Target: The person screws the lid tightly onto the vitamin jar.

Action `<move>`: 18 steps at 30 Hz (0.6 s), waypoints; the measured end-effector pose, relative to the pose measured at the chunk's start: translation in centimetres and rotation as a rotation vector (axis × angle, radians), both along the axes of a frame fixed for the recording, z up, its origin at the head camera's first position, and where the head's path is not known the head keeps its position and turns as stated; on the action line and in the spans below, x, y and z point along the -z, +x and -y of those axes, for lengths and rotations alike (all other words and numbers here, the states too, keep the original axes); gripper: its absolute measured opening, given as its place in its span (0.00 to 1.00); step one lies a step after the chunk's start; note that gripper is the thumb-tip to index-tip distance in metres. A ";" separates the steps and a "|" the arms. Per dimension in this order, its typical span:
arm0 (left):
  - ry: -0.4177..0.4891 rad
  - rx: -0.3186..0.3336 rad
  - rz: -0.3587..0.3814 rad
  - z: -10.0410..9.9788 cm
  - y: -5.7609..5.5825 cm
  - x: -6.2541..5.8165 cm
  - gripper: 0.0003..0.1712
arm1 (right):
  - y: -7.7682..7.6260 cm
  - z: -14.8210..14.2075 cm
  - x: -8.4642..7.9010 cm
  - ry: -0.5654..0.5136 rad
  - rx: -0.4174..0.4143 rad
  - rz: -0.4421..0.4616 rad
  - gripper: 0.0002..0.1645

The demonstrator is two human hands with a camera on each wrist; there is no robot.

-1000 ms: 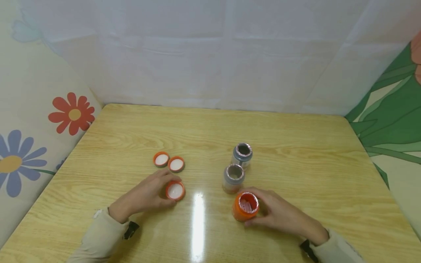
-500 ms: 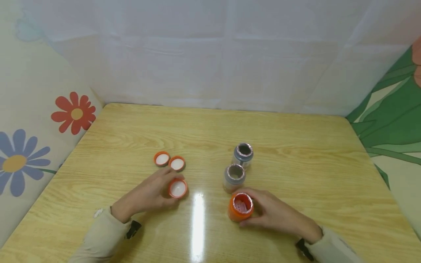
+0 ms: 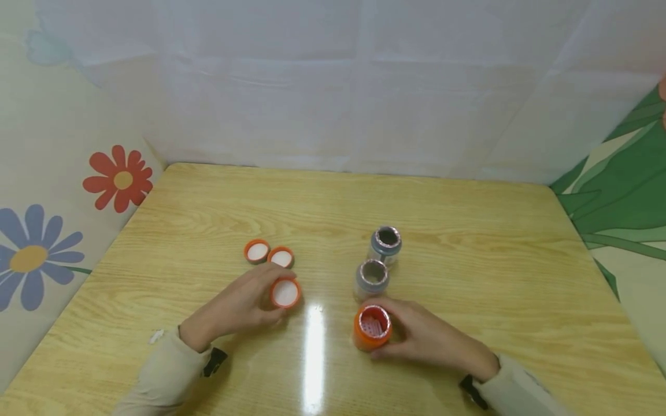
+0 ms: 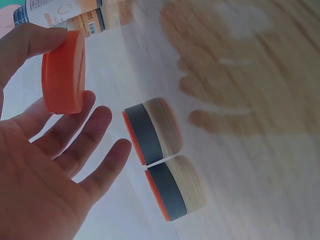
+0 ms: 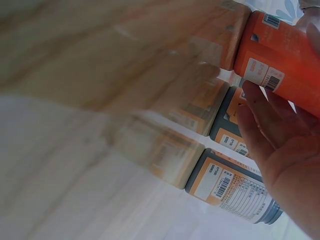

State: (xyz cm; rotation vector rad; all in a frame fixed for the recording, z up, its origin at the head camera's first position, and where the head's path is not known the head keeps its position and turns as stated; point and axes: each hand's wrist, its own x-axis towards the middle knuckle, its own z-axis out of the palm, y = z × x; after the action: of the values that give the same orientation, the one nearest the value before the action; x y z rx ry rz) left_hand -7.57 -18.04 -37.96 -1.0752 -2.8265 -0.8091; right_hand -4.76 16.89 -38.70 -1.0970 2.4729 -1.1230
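Observation:
My left hand (image 3: pixel 247 303) pinches an orange cap (image 3: pixel 285 293) between thumb and fingers, its white inside facing up; in the left wrist view the cap (image 4: pixel 64 75) hangs above the table. My right hand (image 3: pixel 424 335) grips an orange bottle (image 3: pixel 362 337) from its right side. That bottle stands upright and uncapped, with pale pinkish pieces inside. Just behind it stands a grey-topped bottle (image 3: pixel 372 284), and behind that a second, darker grey bottle (image 3: pixel 385 245), both without caps. In the right wrist view the labels of the orange bottle (image 5: pixel 287 55) and a grey bottle (image 5: pixel 227 187) show.
Two more caps, a left one (image 3: pixel 257 251) and a right one (image 3: pixel 281 257), lie inside up beyond my left hand, touching or nearly so. The glossy wooden table (image 3: pixel 468 231) reaches back to a white cloth (image 3: pixel 333 86).
The left hand has carried its cap slightly right and away from me. The right hand has shifted the orange bottle to the left. The other bottles and caps stay put.

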 end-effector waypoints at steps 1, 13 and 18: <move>0.001 -0.001 0.000 0.0 0.0 0.0 0.34 | 0.0 0.0 0.0 -0.001 -0.003 -0.001 0.36; 0.044 0.005 -0.062 -0.6 -0.2 0.0 0.36 | -0.2 0.3 0.0 0.030 0.004 0.018 0.37; 0.072 0.023 -0.094 -0.7 -0.5 0.0 0.35 | -0.2 0.3 0.0 0.038 0.004 0.020 0.38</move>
State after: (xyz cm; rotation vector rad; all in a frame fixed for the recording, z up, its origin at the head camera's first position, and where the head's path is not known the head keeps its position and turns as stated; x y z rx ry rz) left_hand -8.02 -17.34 -37.97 -1.1066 -2.6912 -0.8323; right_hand -4.98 16.54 -38.70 -1.0658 2.4713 -1.0787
